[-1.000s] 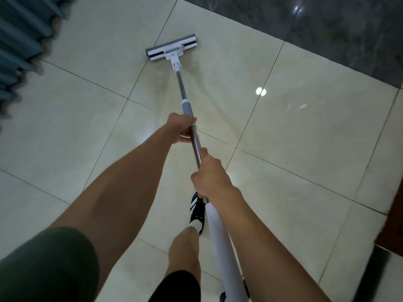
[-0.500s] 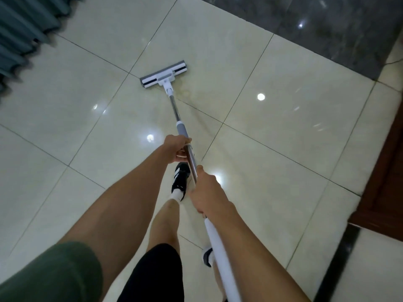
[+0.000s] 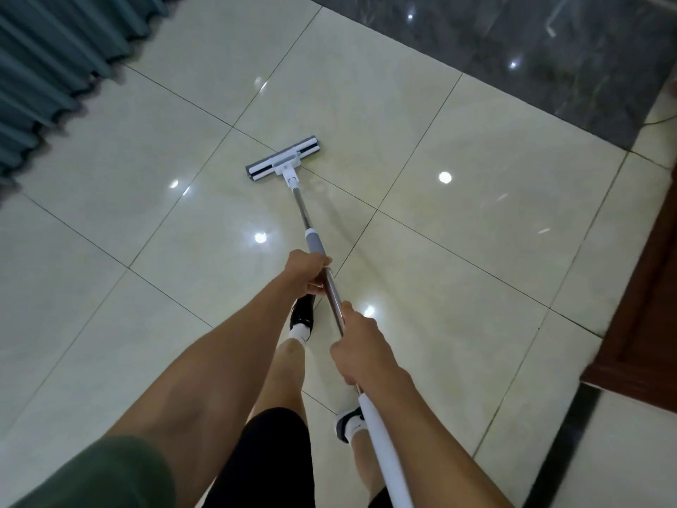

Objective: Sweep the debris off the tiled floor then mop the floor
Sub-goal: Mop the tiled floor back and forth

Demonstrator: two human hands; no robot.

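A flat mop with a grey-and-white head (image 3: 282, 159) rests on the glossy cream tiled floor (image 3: 476, 221) ahead of me. Its metal shaft (image 3: 302, 210) runs back toward me and ends in a white handle (image 3: 381, 449). My left hand (image 3: 307, 271) is wrapped around the shaft just below a grey collar. My right hand (image 3: 361, 348) grips the shaft lower down, where the white handle begins. No debris shows on the tiles.
Teal pleated curtains (image 3: 55, 64) hang at the upper left. A dark marble strip (image 3: 531, 49) borders the tiles at the top right. Dark wooden furniture (image 3: 644, 287) stands at the right edge. My feet in black-and-white shoes (image 3: 302, 317) are under the handle.
The mop head has come closer and slid rightward across the tiles. I have stepped along, and more of the curtains and the wooden furniture now show. Both hands keep their grip.
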